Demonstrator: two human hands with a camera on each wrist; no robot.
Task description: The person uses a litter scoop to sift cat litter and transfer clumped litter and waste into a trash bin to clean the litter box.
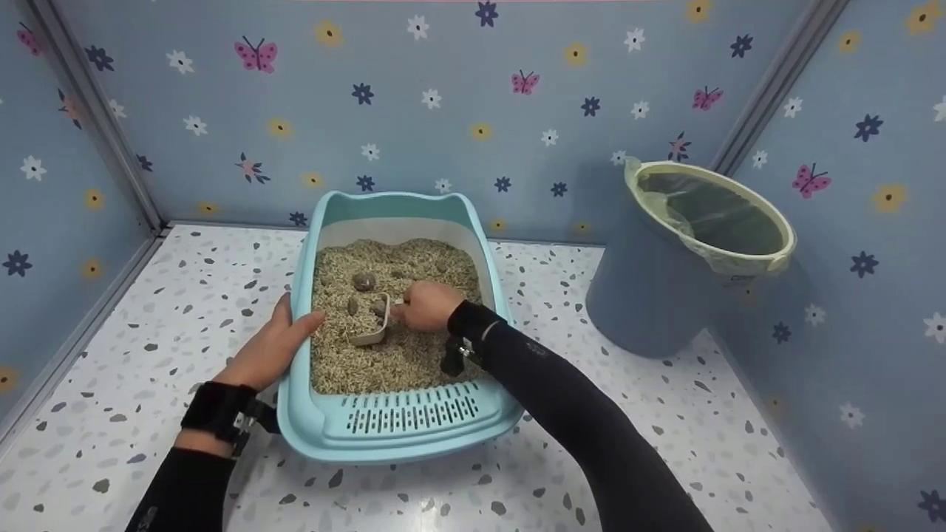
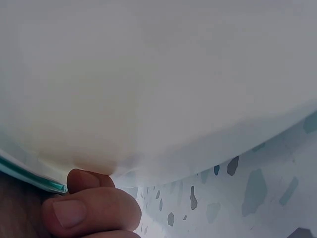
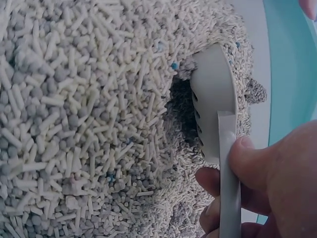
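A light blue litter box (image 1: 399, 451) with a slotted front step holds tan pellet litter (image 1: 355, 373). My left hand (image 1: 267, 351) grips its left rim, thumb over the edge; in the left wrist view, curled fingers (image 2: 94, 208) lie against the white outer wall. With my right hand (image 1: 429, 307) I hold a pale slotted litter scoop (image 1: 369, 338) by its handle, the head sunk partly into the litter. A dark clump (image 3: 185, 69) sits at the scoop's edge in the right wrist view. Another round, dark clump (image 1: 364, 281) lies behind the scoop, a smaller one (image 1: 352, 305) beside it.
To the right stands a blue-grey bin (image 1: 650, 295), its cream rim (image 1: 787, 229) lined with a translucent bag (image 1: 680, 218). Blue flowered panels (image 1: 414, 148) enclose the back and both sides. The speckled white surface (image 1: 170, 310) extends around the box.
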